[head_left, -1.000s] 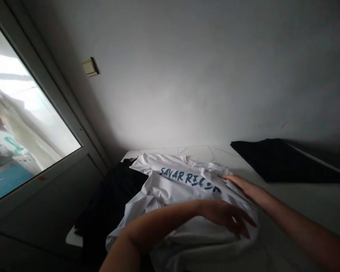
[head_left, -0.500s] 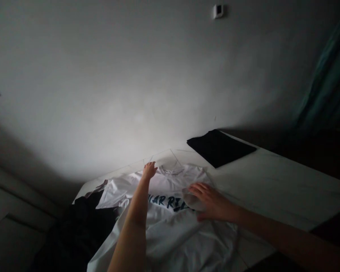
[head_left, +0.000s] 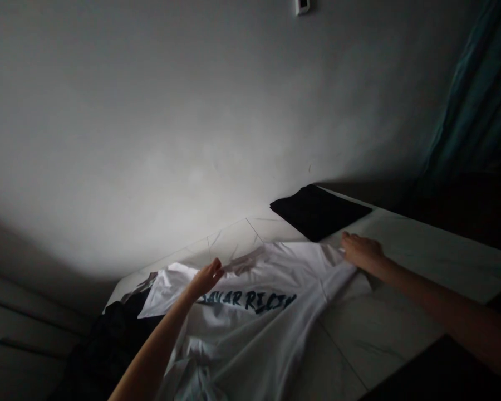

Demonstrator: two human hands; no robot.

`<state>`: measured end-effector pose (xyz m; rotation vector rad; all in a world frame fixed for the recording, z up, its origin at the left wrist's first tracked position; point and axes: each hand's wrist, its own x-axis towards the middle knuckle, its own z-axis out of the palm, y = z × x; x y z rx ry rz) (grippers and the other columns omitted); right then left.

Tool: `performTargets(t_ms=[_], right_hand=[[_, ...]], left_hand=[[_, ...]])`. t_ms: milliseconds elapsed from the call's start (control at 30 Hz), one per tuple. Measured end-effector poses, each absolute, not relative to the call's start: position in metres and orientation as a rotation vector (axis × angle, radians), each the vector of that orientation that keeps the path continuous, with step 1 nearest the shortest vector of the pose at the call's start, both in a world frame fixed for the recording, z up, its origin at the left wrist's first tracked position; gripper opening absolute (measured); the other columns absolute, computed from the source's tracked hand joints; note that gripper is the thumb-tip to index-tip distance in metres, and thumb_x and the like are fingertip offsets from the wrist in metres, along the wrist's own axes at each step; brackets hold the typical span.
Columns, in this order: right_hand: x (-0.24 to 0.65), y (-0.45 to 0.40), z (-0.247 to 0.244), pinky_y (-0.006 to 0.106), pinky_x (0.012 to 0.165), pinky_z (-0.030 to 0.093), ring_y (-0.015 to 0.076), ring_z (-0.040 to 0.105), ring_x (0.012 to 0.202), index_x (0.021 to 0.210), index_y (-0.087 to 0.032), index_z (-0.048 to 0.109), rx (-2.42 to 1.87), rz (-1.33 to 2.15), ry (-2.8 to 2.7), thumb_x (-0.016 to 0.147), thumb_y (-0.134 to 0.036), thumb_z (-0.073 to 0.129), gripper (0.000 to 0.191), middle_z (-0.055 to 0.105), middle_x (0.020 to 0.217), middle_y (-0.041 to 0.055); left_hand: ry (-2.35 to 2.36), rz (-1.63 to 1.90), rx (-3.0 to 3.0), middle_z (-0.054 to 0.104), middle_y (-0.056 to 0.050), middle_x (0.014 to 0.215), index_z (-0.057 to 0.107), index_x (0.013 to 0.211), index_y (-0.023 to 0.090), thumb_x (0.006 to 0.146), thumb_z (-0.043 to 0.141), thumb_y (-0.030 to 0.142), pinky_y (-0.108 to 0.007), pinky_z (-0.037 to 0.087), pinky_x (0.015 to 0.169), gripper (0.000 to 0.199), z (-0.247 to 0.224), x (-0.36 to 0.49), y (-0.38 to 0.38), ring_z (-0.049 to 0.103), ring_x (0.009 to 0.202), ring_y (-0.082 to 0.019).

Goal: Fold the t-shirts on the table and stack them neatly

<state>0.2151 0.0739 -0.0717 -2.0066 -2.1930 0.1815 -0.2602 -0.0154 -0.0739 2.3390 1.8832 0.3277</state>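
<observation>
A white T-shirt (head_left: 250, 328) with dark lettering across its chest lies spread on the marble-patterned table (head_left: 426, 239), its collar toward the wall. My left hand (head_left: 209, 277) is closed on the shirt near the collar's left side. My right hand (head_left: 362, 252) pinches the shirt by the right shoulder or sleeve, pulling the cloth taut to the right. Folds run diagonally down the body from that grip, and the lower hem is crumpled near me.
Folded black cloth (head_left: 319, 211) lies on the table by the wall. Dark clothes (head_left: 112, 340) are heaped at the left edge. Another black item (head_left: 442, 373) is at the lower right. A teal curtain (head_left: 463, 106) hangs at the right, beyond the table.
My right hand has moved right and away from me, from over the lettering to the shoulder, stretching the shirt. My left hand has shifted slightly nearer and closed on the cloth.
</observation>
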Motion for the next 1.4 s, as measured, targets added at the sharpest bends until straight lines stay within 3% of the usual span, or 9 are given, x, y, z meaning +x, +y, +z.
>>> performTargets(t_ms=[67,167,300,400,567,767,1000,1167,1400], right_hand=[[0.200,0.087,-0.064,0.044,0.085,0.051,0.0377,0.064,0.108,0.109,-0.010,0.066,-1.908,0.039,-2.236,0.082,-0.017,0.061,0.029,0.066,0.113,0.0262],[0.153,0.099,-0.062,0.037,0.097,0.046,0.0307,0.060,0.118,0.114,-0.013,0.065,-1.491,0.318,-2.378,0.083,-0.021,0.065,0.031,0.065,0.122,0.0210],[0.105,0.108,-0.073,0.030,0.087,0.049,0.0261,0.066,0.104,0.101,-0.014,0.068,-1.408,0.542,-2.367,0.078,-0.020,0.072,0.024,0.071,0.108,0.0156],[0.101,0.109,-0.081,0.028,0.077,0.049,0.0239,0.068,0.090,0.087,-0.015,0.067,-1.371,0.618,-2.332,0.076,-0.018,0.071,0.012,0.073,0.093,0.0116],[0.111,0.114,-0.057,0.026,0.081,0.046,0.0183,0.062,0.087,0.079,-0.021,0.058,-1.157,0.642,-2.236,0.085,-0.020,0.058,0.006,0.069,0.091,0.0044],[0.097,0.160,0.068,0.028,0.078,0.045,0.0176,0.058,0.082,0.078,-0.018,0.058,-0.958,0.556,-2.170,0.076,-0.030,0.066,0.014,0.065,0.082,0.0025],[0.107,0.182,0.250,0.031,0.079,0.045,0.0199,0.059,0.087,0.086,-0.016,0.066,-0.807,0.151,-1.915,0.077,-0.040,0.072,0.026,0.068,0.090,0.0070],[0.136,0.166,0.326,0.035,0.076,0.046,0.0245,0.061,0.092,0.094,-0.020,0.069,-0.874,-0.101,-1.619,0.082,-0.052,0.068,0.034,0.068,0.096,0.0091],[0.175,0.138,0.381,0.043,0.086,0.045,0.0289,0.059,0.101,0.100,-0.019,0.068,-0.813,-0.324,-1.621,0.089,-0.055,0.062,0.038,0.067,0.100,0.0112]], left_hand=[[1.836,0.328,2.377,0.066,-0.003,0.085,0.049,0.097,0.022,0.090,0.050,0.027,-0.029,0.049,0.070,0.008,-0.073,-0.255,-0.030,0.063,0.073,-0.018],[1.902,0.278,2.355,0.068,-0.004,0.090,0.050,0.099,0.023,0.089,0.051,0.023,-0.030,0.049,0.071,0.010,-0.064,-0.246,-0.042,0.066,0.080,-0.020],[2.104,0.157,2.263,0.070,-0.007,0.095,0.054,0.103,0.022,0.091,0.049,0.023,-0.033,0.050,0.081,0.013,-0.044,-0.250,-0.052,0.067,0.091,-0.022],[2.194,0.082,2.200,0.069,-0.008,0.094,0.058,0.087,0.022,0.089,0.052,0.025,-0.035,0.049,0.085,0.007,-0.036,-0.269,-0.066,0.065,0.092,-0.023],[2.267,0.332,2.139,0.067,-0.005,0.084,0.053,0.082,0.023,0.090,0.040,0.023,-0.032,0.050,0.079,0.015,-0.017,-0.294,-0.083,0.064,0.082,-0.020],[2.719,0.812,1.964,0.070,-0.006,0.086,0.053,0.104,0.021,0.097,0.037,0.031,-0.026,0.042,0.064,0.020,0.106,-0.288,-0.068,0.065,0.077,-0.020],[3.122,0.952,1.964,0.072,-0.010,0.098,0.060,0.109,0.020,0.098,0.043,0.048,-0.025,0.037,0.063,0.034,0.274,-0.266,-0.081,0.063,0.078,-0.021],[3.264,1.190,2.001,0.069,-0.009,0.095,0.060,0.111,0.021,0.100,0.040,0.050,-0.026,0.035,0.065,0.037,0.332,-0.236,-0.090,0.059,0.077,-0.020],[3.252,1.518,1.968,0.065,-0.009,0.094,0.058,0.115,0.019,0.101,0.032,0.052,-0.030,0.040,0.073,0.044,0.373,-0.201,-0.109,0.061,0.086,-0.025]])
